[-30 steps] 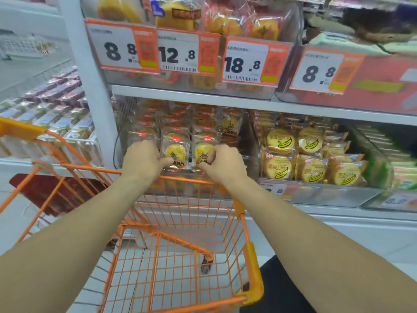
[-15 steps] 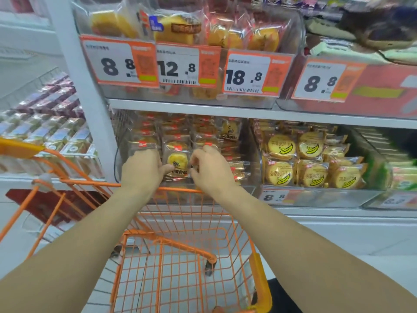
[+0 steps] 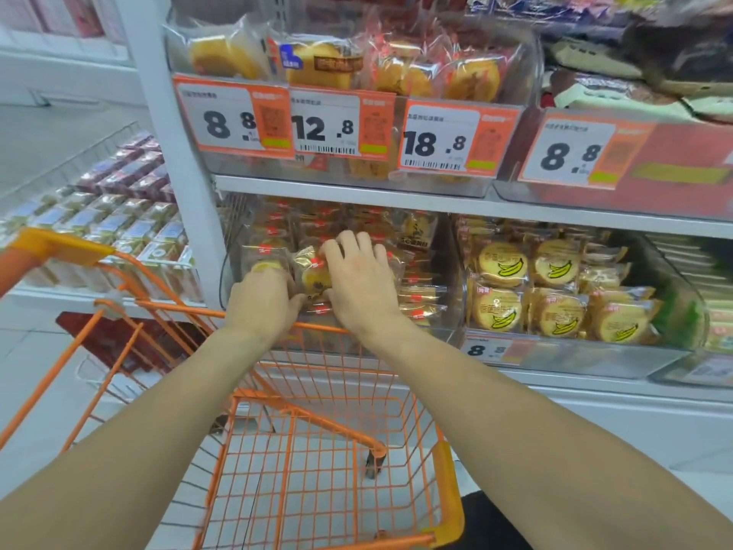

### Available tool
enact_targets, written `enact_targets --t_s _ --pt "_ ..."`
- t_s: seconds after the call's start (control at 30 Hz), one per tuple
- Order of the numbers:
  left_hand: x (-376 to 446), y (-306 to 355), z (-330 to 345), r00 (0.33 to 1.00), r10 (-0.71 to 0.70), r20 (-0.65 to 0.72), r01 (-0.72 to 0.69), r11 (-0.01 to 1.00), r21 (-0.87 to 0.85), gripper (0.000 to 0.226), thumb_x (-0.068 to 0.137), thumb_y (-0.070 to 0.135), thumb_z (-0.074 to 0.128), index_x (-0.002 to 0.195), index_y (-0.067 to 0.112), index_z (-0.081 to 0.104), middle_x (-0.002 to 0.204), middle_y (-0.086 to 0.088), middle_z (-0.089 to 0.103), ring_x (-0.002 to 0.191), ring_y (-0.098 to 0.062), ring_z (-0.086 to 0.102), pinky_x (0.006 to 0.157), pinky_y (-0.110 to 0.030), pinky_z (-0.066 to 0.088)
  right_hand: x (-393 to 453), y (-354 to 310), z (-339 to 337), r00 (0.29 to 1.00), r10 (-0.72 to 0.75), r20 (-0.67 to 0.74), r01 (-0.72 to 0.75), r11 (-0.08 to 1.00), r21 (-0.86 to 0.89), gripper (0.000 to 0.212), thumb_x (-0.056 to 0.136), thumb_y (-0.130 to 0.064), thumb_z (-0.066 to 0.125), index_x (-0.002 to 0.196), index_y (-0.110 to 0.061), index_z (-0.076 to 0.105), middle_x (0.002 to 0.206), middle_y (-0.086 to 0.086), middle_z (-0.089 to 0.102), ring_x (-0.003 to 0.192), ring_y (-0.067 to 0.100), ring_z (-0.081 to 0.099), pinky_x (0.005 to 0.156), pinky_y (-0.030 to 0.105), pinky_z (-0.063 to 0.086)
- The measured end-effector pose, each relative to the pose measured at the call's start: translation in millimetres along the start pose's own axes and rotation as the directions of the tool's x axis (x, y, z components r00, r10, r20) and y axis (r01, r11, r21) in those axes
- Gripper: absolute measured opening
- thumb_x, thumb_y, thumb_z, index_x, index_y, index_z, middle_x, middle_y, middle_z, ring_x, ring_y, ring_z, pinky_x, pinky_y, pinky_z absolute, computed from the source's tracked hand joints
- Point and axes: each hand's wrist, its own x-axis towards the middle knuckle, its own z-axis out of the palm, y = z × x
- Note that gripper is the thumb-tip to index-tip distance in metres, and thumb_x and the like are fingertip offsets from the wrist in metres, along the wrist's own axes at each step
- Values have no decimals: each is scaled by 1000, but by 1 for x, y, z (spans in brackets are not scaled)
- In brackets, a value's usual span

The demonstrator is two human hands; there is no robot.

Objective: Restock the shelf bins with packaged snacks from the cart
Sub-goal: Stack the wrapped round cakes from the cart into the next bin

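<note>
Both of my hands reach over the orange cart (image 3: pixel 448 490) into the clear shelf bin (image 3: pixel 438 331) on the lower shelf. The bin is packed with small clear-wrapped yellow cakes with red labels. My left hand (image 3: pixel 263 301) is curled at the bin's front left, thumb and fingers closed on a snack packet (image 3: pixel 313 273) that stands tilted between the hands. My right hand (image 3: pixel 363 281) lies palm down on the pile, fingers spread, its index finger touching the top of that packet. No packets show in the visible part of the cart's basket.
A second bin (image 3: pixel 575 357) of banana-print cakes sits to the right. The upper shelf holds bagged cakes behind price tags (image 3: pixel 325 125). A white upright post (image 3: pixel 174 184) stands left of the bin, with boxed goods (image 3: pixel 131 216) beyond it. The cart's front rim (image 3: pixel 178 308) presses near the shelf.
Both hands pushed farther up into the bin. The right hand went from a pinch on the packet's edge to lying flat with spread fingers. The packet now stands tilted.
</note>
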Motion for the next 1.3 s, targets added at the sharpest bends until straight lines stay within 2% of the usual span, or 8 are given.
enact_targets --t_s 0.23,0.3,0.4,0.6,0.87,1.0,1.17,1.3 --pt "5 0 6 996 -29 -89 32 999 29 25 87 38 72 90 15 63 96 -6 67 106 -32 57 88 -47 45 -6 0 -8 999 34 -36 -32 999 37 60 76 -34 77 128 -20 51 134 11 48 125 32 42 101 46 37" --pt "2 0 8 985 -46 -166 58 996 70 44 84 42 74 105 9 54 109 -15 60 109 -37 53 88 -50 46 -19 7 -12 982 182 -52 -174 976 128 68 78 -38 72 137 -21 42 141 15 40 132 36 35 104 51 35" --pt "-4 4 13 949 -23 -313 55 994 94 51 89 41 65 118 4 45 118 -25 48 110 -43 47 85 -53 46 -39 19 -5 928 342 145 -371 866 335 79 91 -35 64 153 -16 19 158 19 19 146 39 17 116 51 29" --pt "-1 5 23 958 -3 -287 19 998 54 40 96 35 58 129 15 49 125 -26 42 113 -42 41 87 -52 43 -33 26 2 965 168 200 -253 797 549 79 91 0 58 157 -19 19 164 8 11 153 30 7 119 42 33" --pt "-20 2 28 930 52 -364 -55 998 1 49 98 34 50 143 15 42 143 -27 37 133 -45 32 105 -61 34 -12 62 -2 812 518 267 -529 462 712 77 95 -39 56 157 -19 15 162 9 18 146 34 28 118 49 31" --pt "-31 10 37 936 170 -308 -168 985 32 53 99 37 38 150 22 36 156 -20 27 146 -40 19 116 -59 21 17 90 11 900 355 252 -435 707 557 59 105 -35 37 160 -23 17 168 5 8 154 29 8 123 47 18" --pt "-33 14 56 967 154 -202 -154 988 16 62 99 47 27 157 27 21 165 -14 14 152 -35 4 120 -58 11 24 83 27 871 265 414 -440 795 416 54 108 -41 10 160 -27 18 169 -1 -5 155 25 -10 124 49 -10" --pt "-36 14 49 965 151 -213 -159 987 -19 61 99 45 30 156 26 25 164 -16 15 152 -35 6 120 -58 12 6 84 13 890 306 339 -447 734 511 69 103 -57 6 156 -20 28 166 8 20 154 31 12 125 49 8"
